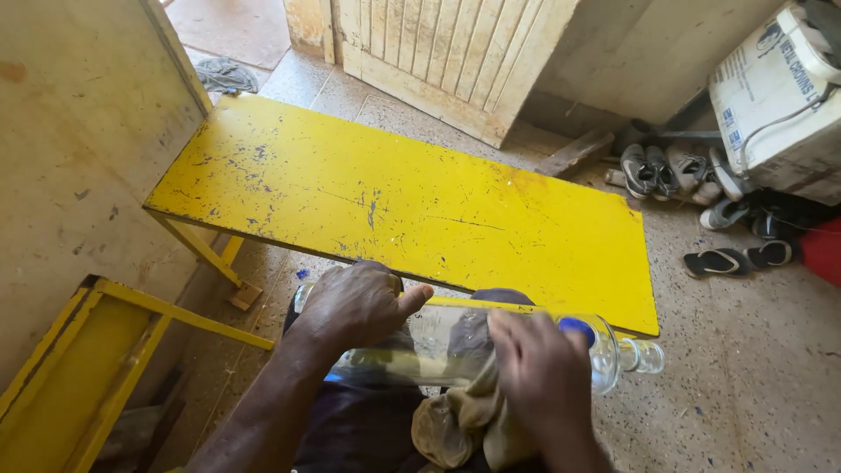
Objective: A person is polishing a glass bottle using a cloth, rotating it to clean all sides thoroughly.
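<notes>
A clear glass bottle [613, 350] lies sideways across my lap, its neck pointing right. My left hand [355, 302] grips the bottle's wide base end from above. My right hand [543, 372] presses a crumpled tan cloth [460, 420] against the bottle's middle, and the cloth hangs down over my dark trousers. A blue patch shows through the glass near the shoulder.
A scratched yellow bench [394, 197] stands just beyond my knees. A yellow metal frame [96, 350] leans at the left by the wall. Several shoes and sandals [692, 175] lie on the speckled floor at the right, below a white cardboard box [775, 96]. A slatted wooden door [447, 52] is behind.
</notes>
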